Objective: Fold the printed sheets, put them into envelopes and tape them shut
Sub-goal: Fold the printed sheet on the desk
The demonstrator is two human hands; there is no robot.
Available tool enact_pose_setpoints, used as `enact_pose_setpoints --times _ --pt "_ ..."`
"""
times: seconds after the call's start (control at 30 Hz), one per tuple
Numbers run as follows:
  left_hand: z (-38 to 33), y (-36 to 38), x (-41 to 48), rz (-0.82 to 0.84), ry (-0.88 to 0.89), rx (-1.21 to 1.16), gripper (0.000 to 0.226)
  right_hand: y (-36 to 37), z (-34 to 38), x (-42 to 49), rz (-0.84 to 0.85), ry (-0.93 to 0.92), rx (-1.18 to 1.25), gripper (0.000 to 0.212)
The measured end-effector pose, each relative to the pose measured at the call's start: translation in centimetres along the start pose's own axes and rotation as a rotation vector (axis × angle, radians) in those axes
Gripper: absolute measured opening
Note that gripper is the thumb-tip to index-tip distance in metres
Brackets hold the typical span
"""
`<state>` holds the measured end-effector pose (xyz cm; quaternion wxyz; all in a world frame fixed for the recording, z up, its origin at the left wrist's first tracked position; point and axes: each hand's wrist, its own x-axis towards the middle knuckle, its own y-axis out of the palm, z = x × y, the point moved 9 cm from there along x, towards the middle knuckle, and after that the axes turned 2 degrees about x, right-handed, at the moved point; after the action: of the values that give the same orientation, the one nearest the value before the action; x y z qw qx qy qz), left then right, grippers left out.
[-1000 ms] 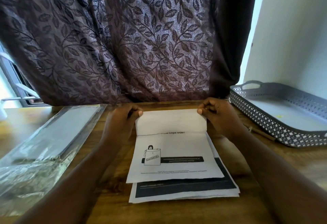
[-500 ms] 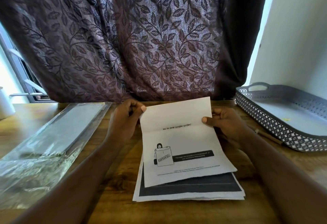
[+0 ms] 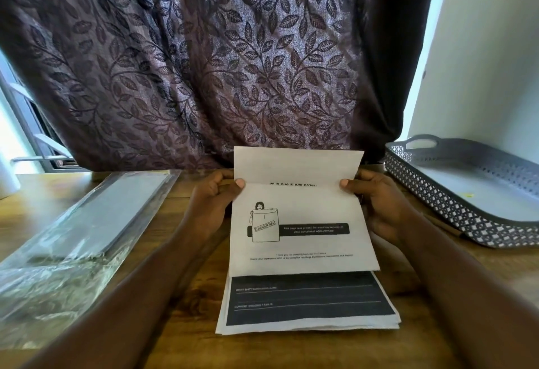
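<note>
Over stack (image 3: pixel 309 304), L hand (image 3: pixel 210 205), R hand (image 3: pixel 379 199) pinching sheet (image 3: pixel 300 217) edges, long axis running away

Left hand (image 3: pixel 211 204): I pinch the sheet (image 3: pixel 300 220) at its left edge, thumb on the front, fingers curled behind.
Right hand (image 3: pixel 379 202): I pinch the right edge the same way, thumb level with my left one.
Arms: my bare left forearm (image 3: pixel 131 290) and right forearm (image 3: pixel 455 281) reach forward from the lower corners, drawing together towards the hands.
</note>
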<state>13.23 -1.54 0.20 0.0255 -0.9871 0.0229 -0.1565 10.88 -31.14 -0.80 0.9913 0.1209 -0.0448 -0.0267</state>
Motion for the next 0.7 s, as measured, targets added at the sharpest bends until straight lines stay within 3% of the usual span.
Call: enact_pose_setpoints --times 0.17,0.33,0.4,0.53,0.6,0.7 --pt "-0.8 0.0 -0.7 -0.013 0.016 -0.060 0.018 0.1 0.3 -0.4 -0.006 0.048 -0.016 0.011" --pt "-1.0 -0.3 -1.0 -0.024 0.010 -0.085 0.035 0.5 -0.3 -0.4 0.039 0.109 0.061 0.036" --pt "-0.9 -0.3 -1.0 -0.018 -0.007 -0.096 0.036 0.3 -0.6 0.0 0.024 0.105 0.047 0.036" --pt "-1.2 -0.1 -0.7 0.009 0.059 0.143 0.008 -0.3 -0.6 0.9 -0.035 -0.022 -0.283 0.010" --pt "-1.0 0.1 -0.6 -0.006 0.056 0.200 0.015 0.0 -0.2 0.9 -0.060 -0.099 -0.485 0.009" --pt "-1.2 0.1 -0.6 -0.026 0.101 0.416 0.014 0.5 0.8 0.6 -0.093 -0.199 -0.589 0.014"
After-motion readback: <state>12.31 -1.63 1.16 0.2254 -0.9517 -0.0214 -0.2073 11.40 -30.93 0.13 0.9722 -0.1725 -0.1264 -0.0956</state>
